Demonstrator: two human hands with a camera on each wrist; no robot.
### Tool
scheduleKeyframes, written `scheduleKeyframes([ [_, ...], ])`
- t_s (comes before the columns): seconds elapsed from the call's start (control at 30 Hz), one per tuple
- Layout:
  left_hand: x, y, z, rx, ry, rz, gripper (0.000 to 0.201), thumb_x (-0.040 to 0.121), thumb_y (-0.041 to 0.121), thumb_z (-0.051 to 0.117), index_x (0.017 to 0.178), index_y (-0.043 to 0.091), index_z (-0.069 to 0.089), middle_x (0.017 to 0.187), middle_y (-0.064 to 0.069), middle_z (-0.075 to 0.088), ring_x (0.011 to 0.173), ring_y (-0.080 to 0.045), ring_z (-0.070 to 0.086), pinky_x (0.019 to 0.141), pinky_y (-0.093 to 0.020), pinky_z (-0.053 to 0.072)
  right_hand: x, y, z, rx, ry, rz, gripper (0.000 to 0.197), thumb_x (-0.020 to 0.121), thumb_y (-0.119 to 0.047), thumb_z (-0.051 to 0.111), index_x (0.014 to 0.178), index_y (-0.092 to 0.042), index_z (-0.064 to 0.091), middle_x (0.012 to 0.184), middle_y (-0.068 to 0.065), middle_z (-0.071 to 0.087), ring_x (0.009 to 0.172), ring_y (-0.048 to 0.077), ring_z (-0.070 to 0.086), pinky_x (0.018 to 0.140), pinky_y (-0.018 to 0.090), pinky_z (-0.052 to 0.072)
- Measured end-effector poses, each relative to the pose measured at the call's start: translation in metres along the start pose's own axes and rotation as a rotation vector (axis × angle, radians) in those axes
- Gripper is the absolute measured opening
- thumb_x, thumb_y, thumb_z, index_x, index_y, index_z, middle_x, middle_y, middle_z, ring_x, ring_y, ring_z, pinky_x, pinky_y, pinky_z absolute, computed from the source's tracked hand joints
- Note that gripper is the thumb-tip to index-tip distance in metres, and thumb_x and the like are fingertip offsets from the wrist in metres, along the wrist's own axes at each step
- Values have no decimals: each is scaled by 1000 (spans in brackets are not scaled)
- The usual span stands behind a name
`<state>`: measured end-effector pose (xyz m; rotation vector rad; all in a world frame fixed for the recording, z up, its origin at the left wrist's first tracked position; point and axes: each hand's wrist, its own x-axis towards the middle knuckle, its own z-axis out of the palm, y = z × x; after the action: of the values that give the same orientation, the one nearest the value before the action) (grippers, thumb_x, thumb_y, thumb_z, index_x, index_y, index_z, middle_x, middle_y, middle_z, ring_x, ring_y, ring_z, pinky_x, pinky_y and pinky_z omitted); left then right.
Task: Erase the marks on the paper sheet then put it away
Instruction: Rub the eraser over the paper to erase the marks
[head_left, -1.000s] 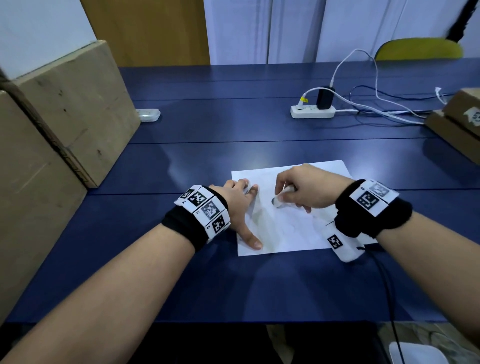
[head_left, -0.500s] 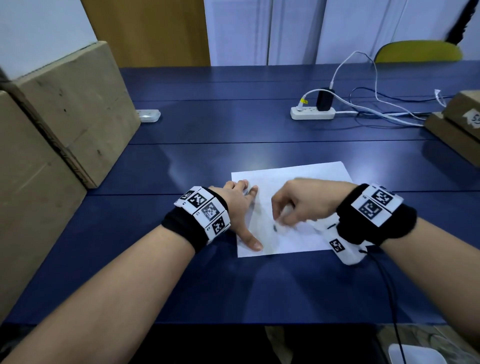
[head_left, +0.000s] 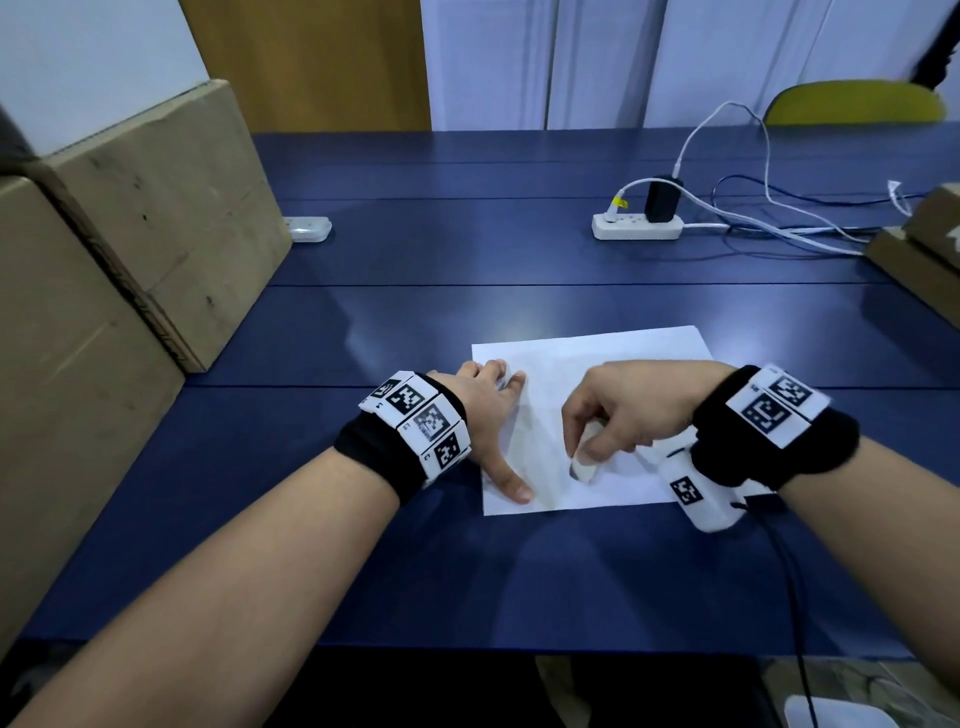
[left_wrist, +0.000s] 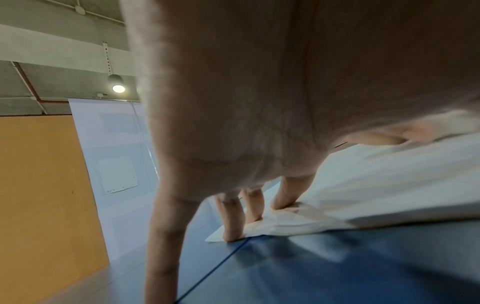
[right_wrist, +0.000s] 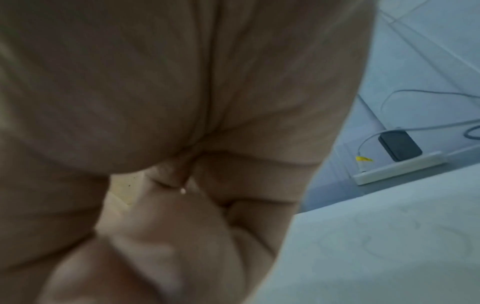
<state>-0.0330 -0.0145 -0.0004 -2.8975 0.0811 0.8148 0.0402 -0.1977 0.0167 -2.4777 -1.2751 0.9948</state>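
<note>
A white paper sheet (head_left: 613, 364) lies flat on the blue table (head_left: 467, 260) in front of me. My left hand (head_left: 493, 415) presses its left edge with spread straight fingers, the thumb near the front corner; the left wrist view shows those fingertips (left_wrist: 231, 234) on the sheet (left_wrist: 376, 185). My right hand (head_left: 613, 415) pinches a white eraser (head_left: 584, 467) with a darkened tip, held against the paper near its front edge. The right wrist view is blurred; faint pencil traces show on the sheet (right_wrist: 389, 246) beside my curled right hand (right_wrist: 182, 205).
Large cardboard boxes (head_left: 130, 234) stand along the left. A white power strip (head_left: 636, 226) with a black charger and cables lies at the back right, by more boxes (head_left: 930, 244). A small white object (head_left: 306, 228) lies at the back left.
My right hand has slid with the eraser from the middle of the sheet toward its front edge. The left hand has stayed in place on the paper.
</note>
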Motion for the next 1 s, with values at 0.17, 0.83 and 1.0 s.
scheduleKeyframes([
  [0.17,0,0,-1,4,-7,-5,145,49,87,67,155,25,-11,161,5,-6,147,-23,5,108,-56,34,9,4,-6,-70,348,43,6,84,-30,71,87,-25,70,68,-6,69,52,4,59,49,14,43],
  [0.83,0,2,-3,-32,13,12,145,46,84,71,155,20,2,156,-2,12,141,-27,17,105,-56,39,2,8,0,-5,196,17,8,85,-30,72,91,-24,71,56,-1,65,43,14,58,55,22,50],
  [1.0,1,2,0,-80,72,52,137,39,81,76,150,27,18,139,0,33,129,-27,30,99,-54,43,-2,9,-5,-3,146,24,6,83,-25,73,87,-21,71,66,6,69,44,14,57,52,24,48],
])
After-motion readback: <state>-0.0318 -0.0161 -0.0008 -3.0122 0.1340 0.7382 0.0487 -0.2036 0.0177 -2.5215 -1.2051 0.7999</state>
